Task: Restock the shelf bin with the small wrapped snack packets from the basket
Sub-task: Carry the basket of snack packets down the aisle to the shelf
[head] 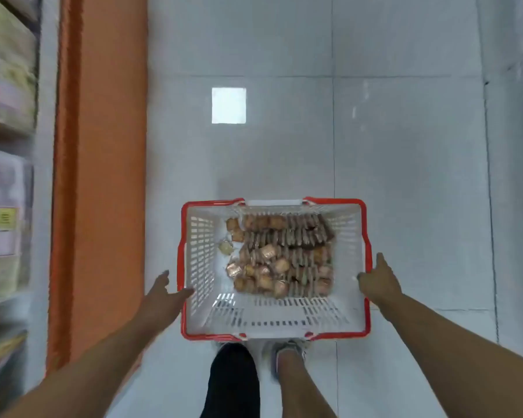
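This is a shop; shelves (6, 122) full of packs stand at the side; a shopping basket (274, 327) sits on the tiled floor (405, 146).

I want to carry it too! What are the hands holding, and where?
The basket of snack packets: the left hand and right hand are at its red side rims, though blur hides how firmly the fingers grip.

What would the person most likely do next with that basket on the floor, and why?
Probably grip the basket by its red side rims and lift it. The left hand and right hand flank it, the snack packets remain inside, and the shelves are off to the left.
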The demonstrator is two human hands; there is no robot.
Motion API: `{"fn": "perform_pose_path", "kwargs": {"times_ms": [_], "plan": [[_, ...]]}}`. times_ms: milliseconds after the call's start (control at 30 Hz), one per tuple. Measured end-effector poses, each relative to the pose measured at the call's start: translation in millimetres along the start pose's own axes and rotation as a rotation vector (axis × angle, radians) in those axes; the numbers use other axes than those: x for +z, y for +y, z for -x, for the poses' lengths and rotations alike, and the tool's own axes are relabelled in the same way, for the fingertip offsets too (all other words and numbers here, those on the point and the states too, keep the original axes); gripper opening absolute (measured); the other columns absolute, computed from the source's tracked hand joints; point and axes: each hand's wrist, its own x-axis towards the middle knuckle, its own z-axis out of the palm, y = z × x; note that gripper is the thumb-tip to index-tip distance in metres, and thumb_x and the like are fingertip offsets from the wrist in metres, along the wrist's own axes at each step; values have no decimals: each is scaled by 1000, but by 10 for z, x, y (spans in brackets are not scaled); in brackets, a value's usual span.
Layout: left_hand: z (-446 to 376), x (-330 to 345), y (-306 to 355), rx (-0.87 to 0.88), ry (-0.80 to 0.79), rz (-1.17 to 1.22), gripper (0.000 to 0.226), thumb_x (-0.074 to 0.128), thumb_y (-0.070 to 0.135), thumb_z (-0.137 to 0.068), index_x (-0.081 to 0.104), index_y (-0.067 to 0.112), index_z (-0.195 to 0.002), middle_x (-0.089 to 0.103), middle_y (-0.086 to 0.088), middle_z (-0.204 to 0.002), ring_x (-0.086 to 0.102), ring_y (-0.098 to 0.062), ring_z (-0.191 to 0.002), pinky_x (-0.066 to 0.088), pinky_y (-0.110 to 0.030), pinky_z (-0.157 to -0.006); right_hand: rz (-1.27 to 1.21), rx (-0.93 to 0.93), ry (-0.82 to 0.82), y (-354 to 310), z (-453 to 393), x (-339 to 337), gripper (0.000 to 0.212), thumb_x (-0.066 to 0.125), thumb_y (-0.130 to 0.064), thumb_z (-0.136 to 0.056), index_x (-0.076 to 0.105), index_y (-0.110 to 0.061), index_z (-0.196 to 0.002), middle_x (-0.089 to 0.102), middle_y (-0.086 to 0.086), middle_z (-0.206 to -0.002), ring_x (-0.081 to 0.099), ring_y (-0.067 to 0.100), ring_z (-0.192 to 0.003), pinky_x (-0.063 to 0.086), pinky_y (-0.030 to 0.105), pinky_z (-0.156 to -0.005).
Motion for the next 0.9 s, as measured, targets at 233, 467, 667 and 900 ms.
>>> {"fn": "perform_pose_path", "kwargs": {"times_ms": [233, 467, 667, 900], "plan": [[-426, 258, 73, 26, 28, 175, 13, 67, 23, -96, 64, 30, -107, 76, 13, -87, 71, -8, -71, 49, -25, -62, 23, -42, 136, 246, -467, 209, 25, 53, -17, -100, 55, -6, -122, 65, 16, -114, 61, 32, -93, 50, 40, -82], [141, -235, 582, 2, 144, 118, 13, 66, 22, -95, 67, 14, -106, 72, -6, -90, 63, -18, -70, 44, -30, -56, 81, -80, 80, -274, -23, -509, 30, 54, -17, -101, 58, -4, -128, 66, 17, -120, 62, 37, -106, 49, 41, -89], [1547, -1126, 1627, 57, 195, 104, 33, 63, 22, -98, 63, 1, -123, 68, -10, -101, 63, -26, -85, 49, -34, -71, 23, -118, 32, -1146, 1124, -1749, 29, 56, -14, -99, 62, -4, -126, 68, 17, -117, 65, 36, -103, 52, 42, -92], [2737, -2267, 3016, 146, 195, 156, 47, 60, 22, -99, 52, 0, -140, 61, -22, -134, 60, -42, -119, 49, -54, -104, -42, -209, 42, -2559, 2086, -3080, 24, 57, -12, -99, 65, -1, -119, 69, 17, -113, 64, 35, -100, 53, 43, -90]]}}
